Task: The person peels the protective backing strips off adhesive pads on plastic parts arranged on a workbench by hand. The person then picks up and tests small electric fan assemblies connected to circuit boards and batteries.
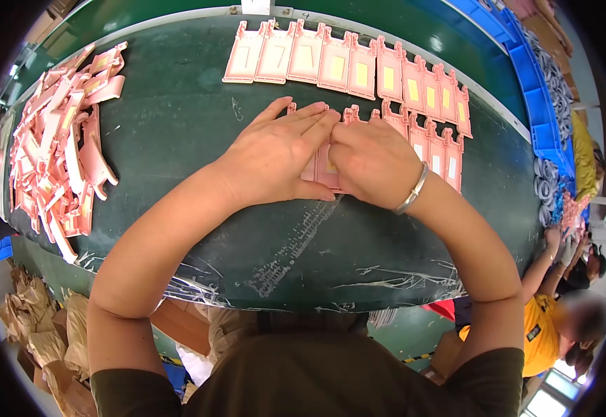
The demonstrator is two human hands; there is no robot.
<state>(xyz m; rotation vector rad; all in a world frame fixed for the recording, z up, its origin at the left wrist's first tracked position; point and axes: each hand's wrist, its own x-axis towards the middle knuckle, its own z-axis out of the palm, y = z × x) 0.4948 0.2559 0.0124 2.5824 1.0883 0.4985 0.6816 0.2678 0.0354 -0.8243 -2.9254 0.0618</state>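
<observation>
On the dark green table, two rows of pink plastic panels lie side by side. The far row of panels (338, 68) shows several yellow and pale patches. My left hand (275, 149) lies with fingers stretched over the left end of the near row, its thumb at the lower edge of a panel. Right beside it, my right hand (372, 156) is curled over the near row, fingers bent down; what they hold, if anything, is hidden. More panels of the near row (436, 156) stick out to the right of my right hand.
A tangled heap of pink parts (70, 149) lies on the table's left side. Blue bins (543, 118) with grey rings line the right edge. A person in a yellow shirt (536, 333) works at the lower right. Brown paper packaging (42, 333) is at the lower left.
</observation>
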